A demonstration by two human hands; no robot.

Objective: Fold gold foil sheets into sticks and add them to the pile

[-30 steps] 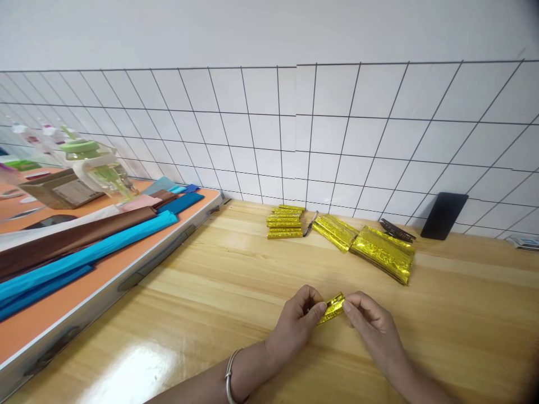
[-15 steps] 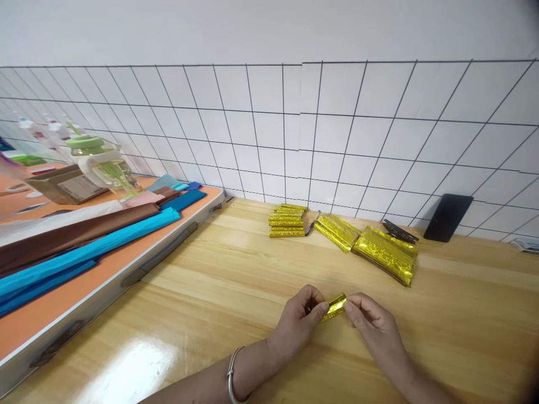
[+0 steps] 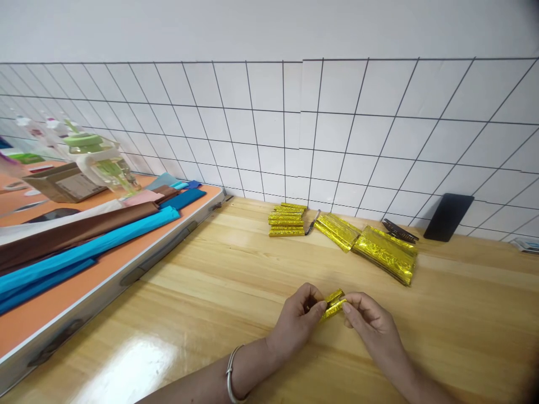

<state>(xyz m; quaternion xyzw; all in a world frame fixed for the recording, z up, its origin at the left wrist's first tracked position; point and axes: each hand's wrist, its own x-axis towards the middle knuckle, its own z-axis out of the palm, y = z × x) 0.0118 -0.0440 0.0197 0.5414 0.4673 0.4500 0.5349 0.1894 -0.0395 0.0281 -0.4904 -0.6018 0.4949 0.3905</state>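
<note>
A small folded strip of shiny gold foil (image 3: 336,308) is pinched at both ends just above the wooden table. My left hand (image 3: 298,317) closes thumb and fingers on its left end; a bracelet circles that wrist. On the right end, my right hand (image 3: 373,322) grips with thumb and forefinger. The strip shows two raised edges with a dark gap between them. Farther back lie several narrow folded gold strips (image 3: 287,220) in a row. To their right are a flat gold foil sheet (image 3: 337,231) and a thicker stack of gold foil sheets (image 3: 386,253).
A black phone (image 3: 448,217) leans against the tiled wall, with a dark hair clip (image 3: 399,230) beside it. At left, an orange board (image 3: 126,268) carries folded blue paper (image 3: 138,231), brown paper, a cardboard box (image 3: 65,182) and a green-lidded bottle (image 3: 107,163).
The foil strip's two edges have spread apart, so a dark gap now shows along it. Both hands have barely shifted and still pinch its ends.
</note>
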